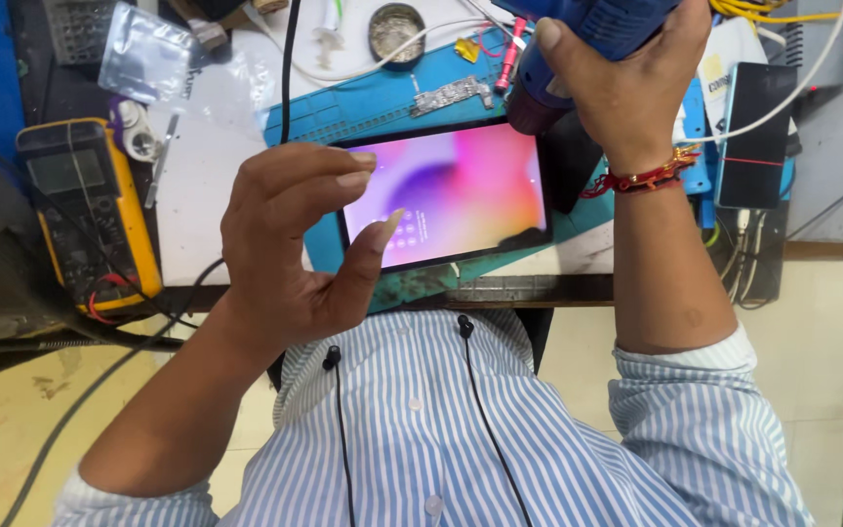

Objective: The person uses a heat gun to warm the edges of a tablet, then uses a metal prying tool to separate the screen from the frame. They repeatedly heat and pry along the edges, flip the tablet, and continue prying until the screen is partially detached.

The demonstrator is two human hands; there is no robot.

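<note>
Tablet (446, 193) with a lit screen of pink, purple and orange lies flat on a blue work mat (363, 98) near the front edge of the workbench (207, 166), just ahead of the person's striped shirt (421, 420).

The left hand (290, 244) hovers over the tablet's left end. Its fingers are curled and held slightly apart, gripping nothing, and the thumb tip sits at the lower left part of the screen; whether it touches the glass cannot be told.

The right hand (617, 83) is clamped around the handle of a blue hot air tool (587, 24), whose dark nozzle points down at the tablet's upper right corner. A red thread bracelet (651, 176) circles that wrist.

Toward the left edge of the workbench lies a yellow multimeter (85, 210) with its leads. A clear plastic bag (148, 54) rests at the back left. Near the back edge, on the mat, sit a small round tin (397, 29) and a strip of metal shielding (453, 96). A dark phone (753, 132) lies face up toward the right edge, crossed by a white cable (802, 83). Two black earphone wires (480, 410) hang down the shirt front.
</note>
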